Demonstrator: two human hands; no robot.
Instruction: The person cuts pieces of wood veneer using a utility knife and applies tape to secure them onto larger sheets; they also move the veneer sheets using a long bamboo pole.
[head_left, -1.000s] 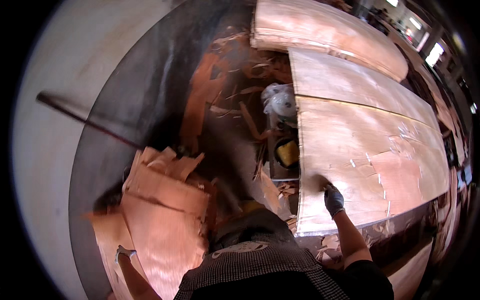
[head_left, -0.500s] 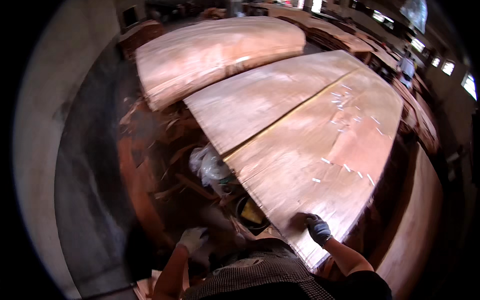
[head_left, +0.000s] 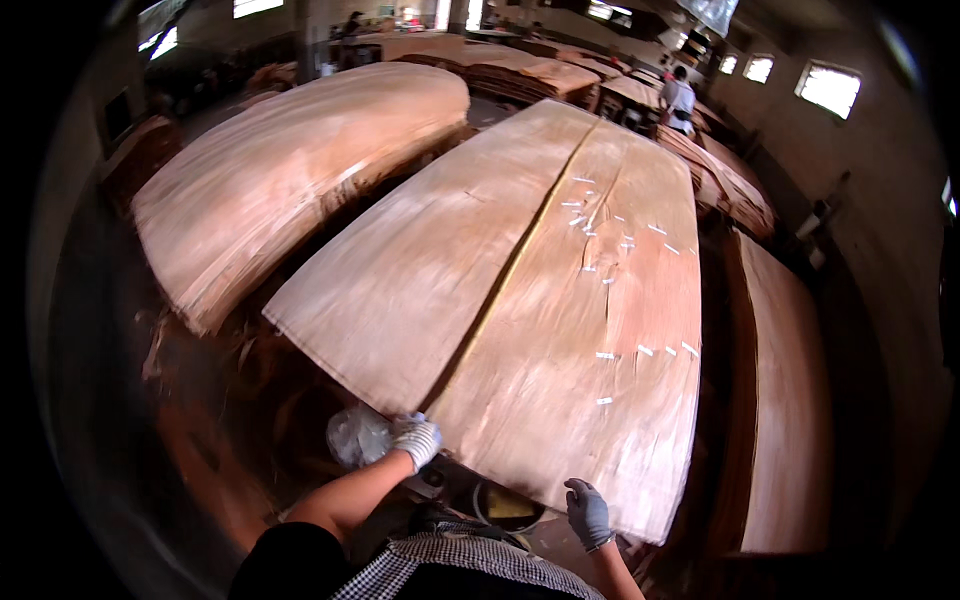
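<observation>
Leaning over the near edge of broad veneer sheets (head_left: 550,335), a worker keeps the right grip (head_left: 588,515) half-curled and the left grip (head_left: 416,440) bent beside the dark seam (head_left: 508,272); whether either holds anything cannot be told. Ahead of the right grip, white tape strips (head_left: 604,356) suggest finished patching; the seam, stretching away from the left grip, shows no tape and appears unfinished. Beyond the left grip lies another veneer stack (head_left: 305,165).

Dim light; bright windows (head_left: 830,88) in right wall (head_left: 860,150); another window (head_left: 257,6) at upper left.
</observation>
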